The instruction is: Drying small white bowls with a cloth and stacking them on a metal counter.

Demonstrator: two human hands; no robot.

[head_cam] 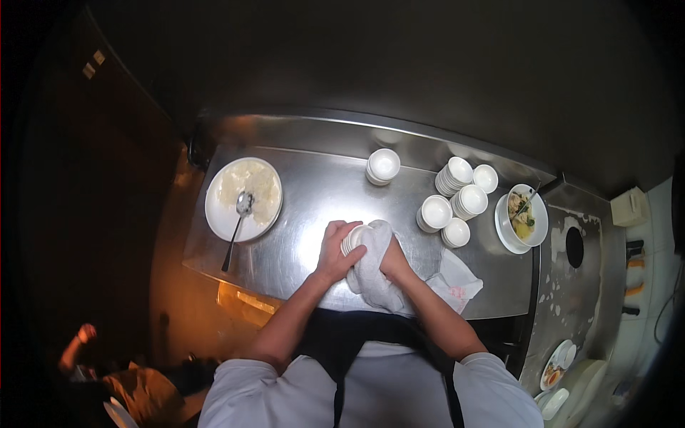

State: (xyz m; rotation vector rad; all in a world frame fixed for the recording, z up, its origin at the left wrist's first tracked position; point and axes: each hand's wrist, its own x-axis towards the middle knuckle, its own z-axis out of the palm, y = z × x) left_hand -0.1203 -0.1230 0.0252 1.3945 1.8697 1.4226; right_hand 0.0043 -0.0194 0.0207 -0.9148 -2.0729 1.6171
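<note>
Before me, over the front of a stainless steel table (305, 187), my left hand (337, 254) grips a short stack of small white bowls (350, 242). My right hand (395, 260) is wrapped in a grey-white cloth (372, 267), which it presses against the stack's right side; its fingers are hidden by the cloth. Several stacks of like bowls (434, 213) stand close together to the right. Another stack (383, 165) stands alone behind my hands. A second white cloth (455, 281) with red marking lies beside my right forearm.
At left, a large white plate (219, 214) holds pale food and a metal spoon (233, 238). A white bowl of food (539, 219) sits on a plate at right. Beyond it is a wet steel counter (562, 278). Another person (142, 390) is at lower left.
</note>
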